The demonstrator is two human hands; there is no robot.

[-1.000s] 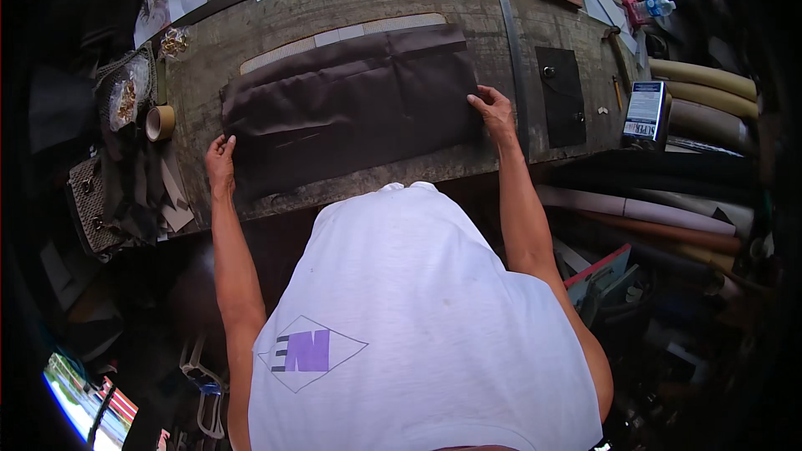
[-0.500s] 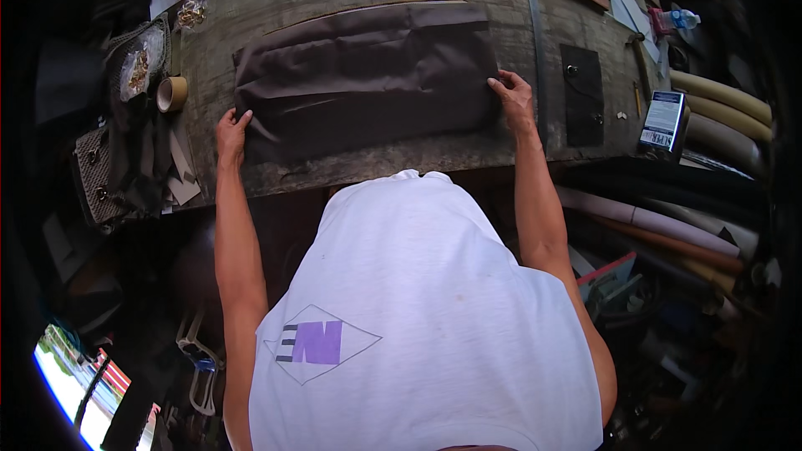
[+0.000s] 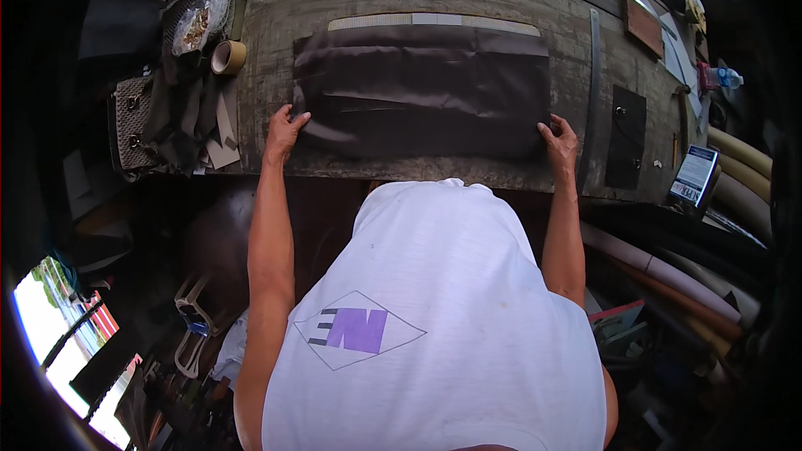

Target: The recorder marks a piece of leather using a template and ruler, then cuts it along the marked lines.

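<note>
A dark brown sheet of cloth (image 3: pixel 418 88) lies across the workbench, with soft creases running along it. Its left edge, near the lower corner, is pinched by my left hand (image 3: pixel 286 132), thumb on top. At the opposite side my right hand (image 3: pixel 562 144) pinches the right edge at about the same height. Beyond the sheet's far edge a pale, woven-looking strip (image 3: pixel 497 26) shows, its middle part smoother and whiter; the rest of it is hidden under the cloth.
On the wooden workbench (image 3: pixel 296 4), a tape roll (image 3: pixel 227 58), a bag of gold-coloured fittings (image 3: pixel 200 23) and a woven bag (image 3: pixel 134 124) sit left. Right are a metal ruler (image 3: pixel 594 75), a dark flap with fasteners (image 3: pixel 626 138), a tin (image 3: pixel 694 175) and material rolls (image 3: pixel 739 150).
The cloth lies straighter and flatter, and more of the pale strip shows past its far edge. Both hands keep their pinch at its sides. The whole view has shifted.
</note>
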